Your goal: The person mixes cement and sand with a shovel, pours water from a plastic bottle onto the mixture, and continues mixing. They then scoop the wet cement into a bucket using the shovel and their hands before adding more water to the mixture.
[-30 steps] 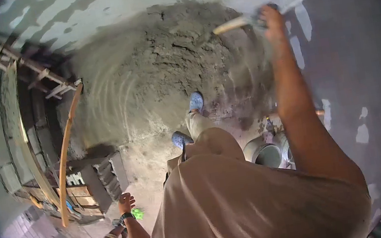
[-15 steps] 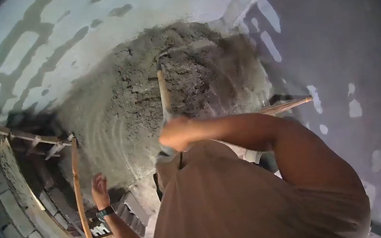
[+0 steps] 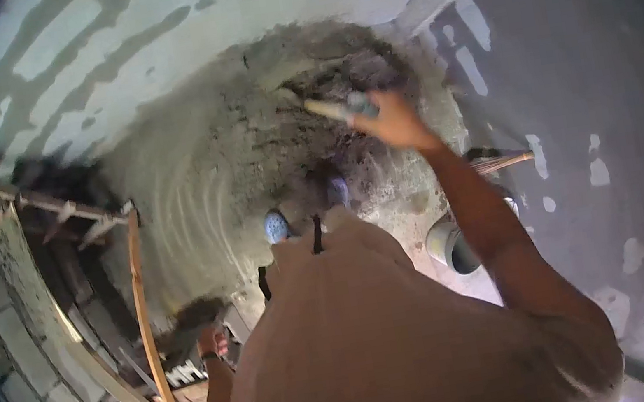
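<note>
Grey mortar pile (image 3: 262,135) fills the floor ahead of the right hand (image 3: 393,122), heaped against the wall. Right hand reaches forward at arm's length, fingers wrapped on the grip end of a wooden-handled tool (image 3: 333,108). Tool's long axis runs left and slightly up from the hand, the pale handle pointing at the dark hollow in the pile; its working end is blurred and buried in mortar, so the type of head can't be made out. Motion blur smears the hand and handle.

Left hand (image 3: 212,342) hangs low and back, beside the torso, wearing a wristwatch; fingers loosely curled, nothing seen in it, though it is small and partly cut by the shirt (image 3: 385,341), so can't tell for sure. Hands well apart.

Two blue shoes (image 3: 276,226) stand on the mortar edge just below the right hand. Grey bucket (image 3: 449,244) sits under the right forearm, half hidden by it. Long curved wooden strip (image 3: 150,335) and stacked blocks (image 3: 16,330) lie left of the left hand.
</note>
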Demonstrator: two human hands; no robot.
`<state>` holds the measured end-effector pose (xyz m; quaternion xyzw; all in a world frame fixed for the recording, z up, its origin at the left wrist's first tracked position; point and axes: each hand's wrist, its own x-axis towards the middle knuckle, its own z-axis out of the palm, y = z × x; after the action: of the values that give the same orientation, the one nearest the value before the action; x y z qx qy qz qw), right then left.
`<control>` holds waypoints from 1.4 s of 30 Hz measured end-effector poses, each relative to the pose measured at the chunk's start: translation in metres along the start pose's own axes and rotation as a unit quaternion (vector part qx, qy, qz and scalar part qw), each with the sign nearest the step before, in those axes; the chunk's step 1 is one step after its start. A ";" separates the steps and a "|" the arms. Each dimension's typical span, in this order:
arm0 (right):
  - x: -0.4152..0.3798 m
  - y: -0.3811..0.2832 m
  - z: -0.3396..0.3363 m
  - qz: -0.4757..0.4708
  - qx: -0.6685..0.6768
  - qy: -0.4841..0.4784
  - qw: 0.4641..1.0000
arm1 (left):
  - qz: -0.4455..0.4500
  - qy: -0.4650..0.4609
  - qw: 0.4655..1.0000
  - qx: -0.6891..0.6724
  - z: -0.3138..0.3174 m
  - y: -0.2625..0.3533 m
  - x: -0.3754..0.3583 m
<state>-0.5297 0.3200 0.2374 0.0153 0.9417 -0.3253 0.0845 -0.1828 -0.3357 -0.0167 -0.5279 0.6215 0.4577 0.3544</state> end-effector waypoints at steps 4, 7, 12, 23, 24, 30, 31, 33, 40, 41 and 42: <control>-0.086 0.009 0.057 0.030 -0.036 -0.067 0.997 | 0.060 0.051 0.996 0.031 -0.003 0.046 0.022; -0.113 -0.041 0.020 0.096 -0.067 -0.091 0.989 | 0.087 -0.052 0.992 0.074 0.011 0.116 0.075; -0.155 -0.084 -0.073 0.058 -0.037 0.030 0.997 | 0.242 -0.115 0.963 0.016 0.108 0.262 0.051; -0.182 0.133 -0.033 0.058 0.102 0.028 0.993 | 0.496 -0.176 0.647 0.552 0.431 0.352 -0.067; -0.183 0.157 -0.045 0.059 0.112 0.036 0.991 | 0.495 -0.171 0.640 0.562 0.466 0.357 -0.085; -0.245 0.334 -0.232 0.104 0.206 0.003 0.973 | 0.655 -0.094 0.447 0.602 0.723 0.363 -0.158; -0.268 0.372 -0.247 0.095 0.240 0.062 0.964 | 0.699 -0.100 0.417 0.572 0.782 0.358 -0.184; -0.330 0.448 -0.281 0.104 0.273 0.144 0.945 | 0.693 -0.212 0.387 0.571 0.902 0.353 -0.242; -0.575 0.643 -0.181 0.515 0.469 0.486 0.528 | 0.458 -0.357 0.166 0.797 1.215 0.229 -0.164; -0.608 0.653 -0.148 0.571 0.425 0.493 0.500 | 0.441 -0.372 0.152 0.803 1.247 0.202 -0.167; -0.619 0.651 -0.129 0.627 0.403 0.493 0.448 | 0.445 -0.399 0.128 0.791 1.276 0.172 -0.152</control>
<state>0.1158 0.9280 0.0449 0.7923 0.3223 -0.4648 -0.2287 -0.3764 0.9222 -0.2634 0.6720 0.5353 -0.0645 0.5077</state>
